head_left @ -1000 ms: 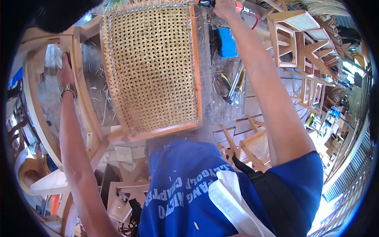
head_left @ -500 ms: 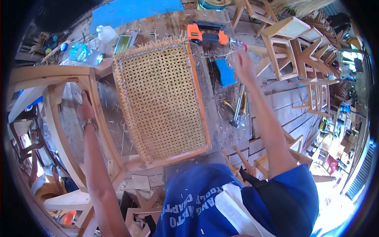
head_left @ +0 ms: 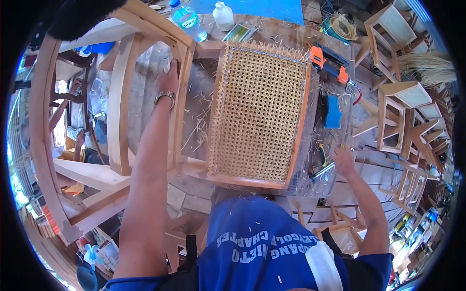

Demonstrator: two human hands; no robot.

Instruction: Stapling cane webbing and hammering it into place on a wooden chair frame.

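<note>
Brown wooden workbench [head_left: 195,104] bears woven tan cane panel [head_left: 259,116]; left hand [head_left: 167,81] against pale wooden frame [head_left: 183,104], right hand [head_left: 344,161] apart, near silver metal tool [head_left: 323,170]; grips unclear.

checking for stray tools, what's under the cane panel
Under the cane panel, a wooden frame shows along the right and lower edges, with the workbench either side; what lies beneath its middle is covered.

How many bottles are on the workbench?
2: a clear, blue-capped bottle at the far side, near the wooden frame, and a white bottle just right of it. The frame may hide others.
</note>
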